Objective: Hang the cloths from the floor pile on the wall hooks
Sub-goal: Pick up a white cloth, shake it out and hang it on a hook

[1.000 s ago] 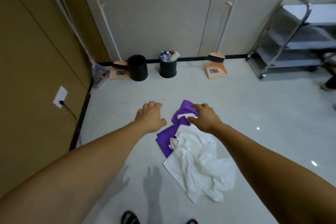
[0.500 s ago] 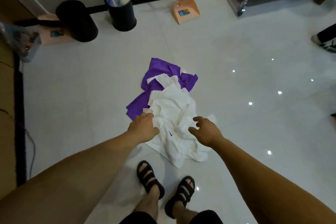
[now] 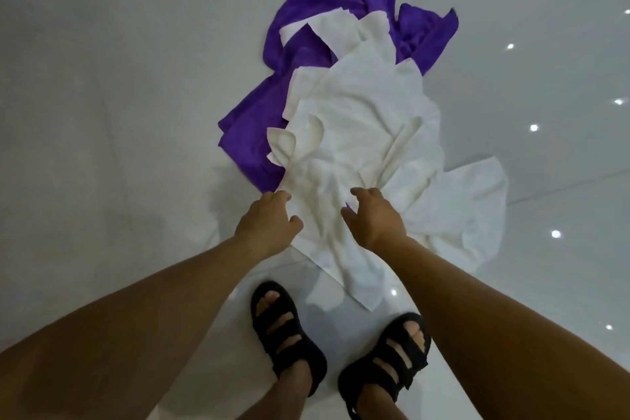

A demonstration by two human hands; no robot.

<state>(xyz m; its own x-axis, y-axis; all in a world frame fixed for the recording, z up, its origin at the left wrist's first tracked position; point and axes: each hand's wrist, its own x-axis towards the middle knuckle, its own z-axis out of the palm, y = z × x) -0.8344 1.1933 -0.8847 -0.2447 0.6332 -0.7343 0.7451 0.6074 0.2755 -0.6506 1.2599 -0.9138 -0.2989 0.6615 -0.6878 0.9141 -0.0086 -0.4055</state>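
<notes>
Head view, looking straight down. The left hand [image 3: 269, 222] reaches over the near left edge of the white cloth [image 3: 361, 133]. Its fingers are loosely bent, the thumb stands apart from them, and there is no fabric between them. Its fingertips [image 3: 283, 196] sit right at the cloth's border. From this angle they may be brushing it or just above it; I can't say which.

The right hand [image 3: 373, 218] is just beside the left, thumbs facing each other with a strip of crumpled white between them. Its fingers are spread and hooked in a wide claw, with nothing gathered in them. A tiny sliver of purple peeks out by the right thumb.

The pile lies on the pale glossy floor [image 3: 119, 95]. White cloth runs from under both palms and carries on well beyond the fingertips, and a flap of it trails out past the little-finger side of the right hand. The purple cloth [image 3: 317, 0] lies farther out again, beyond the white and partly under it. One fold of it comes back toward the left fingertips on their outer side.

Behind the wrists are two feet in black strap sandals, the left sandal [image 3: 283, 327] and the right sandal [image 3: 388, 358]. The nearest corner of the white cloth ends between them and the hands.
</notes>
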